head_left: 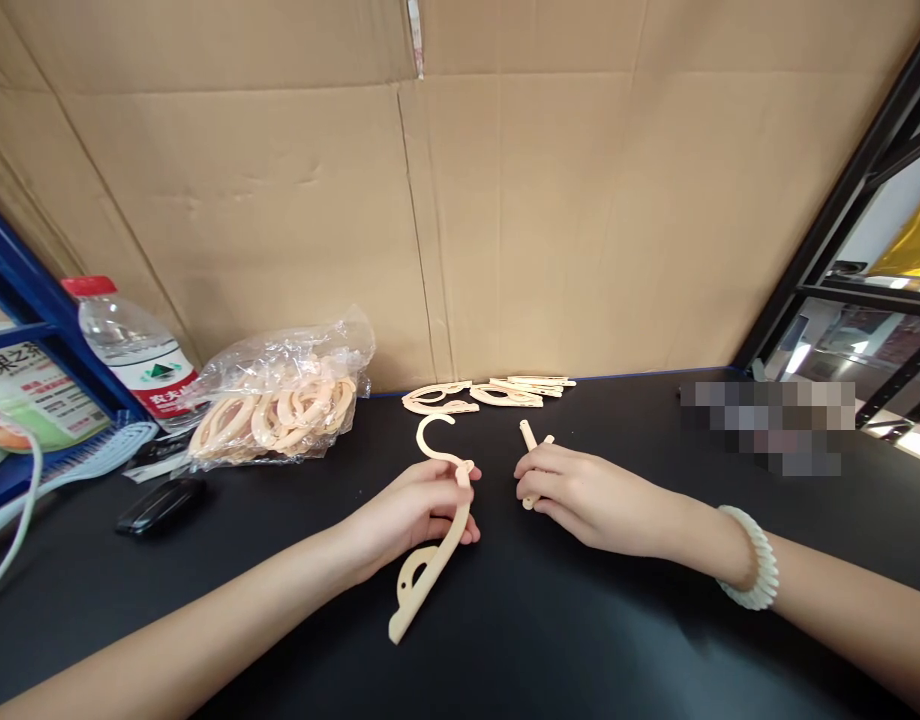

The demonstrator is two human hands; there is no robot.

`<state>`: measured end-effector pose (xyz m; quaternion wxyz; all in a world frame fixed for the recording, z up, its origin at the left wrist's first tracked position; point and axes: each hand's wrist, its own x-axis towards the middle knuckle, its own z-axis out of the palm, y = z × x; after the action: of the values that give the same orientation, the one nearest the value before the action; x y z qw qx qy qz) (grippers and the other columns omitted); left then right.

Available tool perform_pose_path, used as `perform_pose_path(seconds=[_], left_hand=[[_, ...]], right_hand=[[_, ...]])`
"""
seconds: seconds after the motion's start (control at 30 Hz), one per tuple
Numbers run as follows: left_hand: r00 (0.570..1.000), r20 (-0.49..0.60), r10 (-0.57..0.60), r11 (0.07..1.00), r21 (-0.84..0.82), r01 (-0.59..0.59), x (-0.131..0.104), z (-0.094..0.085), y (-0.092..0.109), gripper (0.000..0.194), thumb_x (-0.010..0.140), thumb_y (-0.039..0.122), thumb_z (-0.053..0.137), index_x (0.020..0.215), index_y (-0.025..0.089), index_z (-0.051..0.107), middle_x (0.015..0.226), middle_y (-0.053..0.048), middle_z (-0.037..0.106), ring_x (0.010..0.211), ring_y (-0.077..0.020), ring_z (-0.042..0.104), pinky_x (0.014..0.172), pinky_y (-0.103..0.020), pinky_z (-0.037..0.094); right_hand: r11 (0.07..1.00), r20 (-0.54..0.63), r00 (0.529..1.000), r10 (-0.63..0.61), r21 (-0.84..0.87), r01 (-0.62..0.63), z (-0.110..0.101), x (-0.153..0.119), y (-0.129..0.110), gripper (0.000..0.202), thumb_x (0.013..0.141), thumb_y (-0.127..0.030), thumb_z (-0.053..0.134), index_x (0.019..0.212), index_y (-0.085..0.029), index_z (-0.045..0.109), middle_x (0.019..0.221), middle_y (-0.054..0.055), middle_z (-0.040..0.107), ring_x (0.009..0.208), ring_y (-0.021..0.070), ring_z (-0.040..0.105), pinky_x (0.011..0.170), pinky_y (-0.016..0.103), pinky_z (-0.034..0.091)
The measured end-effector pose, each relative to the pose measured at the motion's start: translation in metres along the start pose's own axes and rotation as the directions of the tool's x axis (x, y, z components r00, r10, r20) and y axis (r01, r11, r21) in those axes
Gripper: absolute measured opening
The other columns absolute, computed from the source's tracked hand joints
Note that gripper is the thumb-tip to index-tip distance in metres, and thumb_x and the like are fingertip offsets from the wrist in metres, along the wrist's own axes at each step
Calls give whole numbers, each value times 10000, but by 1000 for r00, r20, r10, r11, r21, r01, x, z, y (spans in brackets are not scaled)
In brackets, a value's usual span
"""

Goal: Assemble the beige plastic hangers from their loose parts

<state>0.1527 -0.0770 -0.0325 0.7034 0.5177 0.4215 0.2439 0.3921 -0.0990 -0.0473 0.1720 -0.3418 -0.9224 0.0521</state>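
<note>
Near the middle of the black table [520, 630], my left hand [419, 505] is closed around a cream plastic hanger [439, 560]. Its hook curls up above the fingers, and one arm with a small half-ring points down toward me. To the right, my right hand [572, 490] grips some short cream plastic pieces [529, 435], whose ends stick out above and below the fingers. A gap separates the two hands. At the back, by the cardboard, lie several more cream hanger pieces [505, 393], some stacked.
Left of centre sits a clear plastic bag of cream parts [280, 400]. A black mouse [161, 505], a water bottle [137, 345], a light blue brush [119, 450] and a blue shelf [2, 250] are on the left. Cardboard [542, 200] rises behind; a black rack [812, 240] stands right.
</note>
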Motion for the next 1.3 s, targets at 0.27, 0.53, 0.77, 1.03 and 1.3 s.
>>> perform_pose_path(seconds=[0.27, 0.53, 0.77, 1.03, 1.3], left_hand=[[984, 101, 145, 951, 261, -166, -4, 0, -1, 519, 680, 161, 681, 1178, 175, 535, 922, -43, 654, 869, -206, 663, 813, -337, 511], [950, 144, 278, 858, 408, -313, -13, 16, -4, 309, 751, 207, 661, 1049, 197, 579, 960, -61, 703, 873, -208, 677, 759, -311, 537], [931, -6, 365, 801, 512, -311, -14, 10, 1, 165, 734, 249, 690, 857, 174, 609, 781, -19, 653, 800, -197, 657, 705, -283, 546], [903, -162, 397, 915, 147, -376, -6, 5, -6, 249, 746, 299, 731, 931, 163, 636, 889, -32, 651, 794, -150, 631, 675, -224, 529], [793, -389, 468, 832, -108, -544, -4, -11, 10, 152, 796, 322, 688, 820, 181, 637, 859, 13, 583, 815, -94, 558, 713, -174, 500]], right_hand=[[950, -264, 939, 221, 274, -146, -9, 3, -1, 243, 893, -185, 507, 1123, -206, 581, 1018, 68, 607, 838, 163, 603, 767, 330, 540], [746, -134, 921, 365, 634, -203, 2, 5, -35, 375, 798, -292, 658, 1152, -219, 558, 895, 19, 610, 631, 97, 543, 500, 194, 481], [557, -129, 867, 481, 809, -189, 2, 6, -24, 146, 831, -301, 622, 837, -157, 604, 741, 17, 600, 639, 128, 619, 548, 236, 542], [426, -98, 825, 557, 886, -183, 3, 9, -19, 235, 803, -317, 661, 797, -178, 472, 781, 24, 619, 685, 147, 649, 525, 228, 540], [847, -291, 903, 315, 515, -130, 4, 4, 3, 333, 819, -153, 521, 1138, -246, 546, 1184, 83, 542, 982, 207, 584, 720, 330, 552]])
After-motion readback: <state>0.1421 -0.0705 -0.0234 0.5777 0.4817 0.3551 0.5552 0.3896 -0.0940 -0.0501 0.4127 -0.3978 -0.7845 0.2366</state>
